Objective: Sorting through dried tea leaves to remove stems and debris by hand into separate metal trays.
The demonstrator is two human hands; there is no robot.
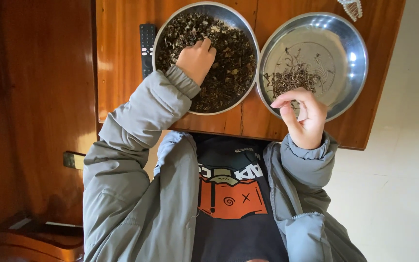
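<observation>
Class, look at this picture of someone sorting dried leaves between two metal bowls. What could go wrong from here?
1. The right bowl reaches close to the table edge, so a nudge from the right hand might tip it off.
2. The left bowl is piled high with dried leaves; the left hand digging in could push some over the rim.
3. The remote lies against that bowl, so spilled bits may land on it.

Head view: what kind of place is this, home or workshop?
Probably a home room. A polished wooden table holds a TV-style remote control beside two steel bowls, one full of dried leaves, one nearly empty. Wooden furniture and a pale tiled floor surround it.
</observation>
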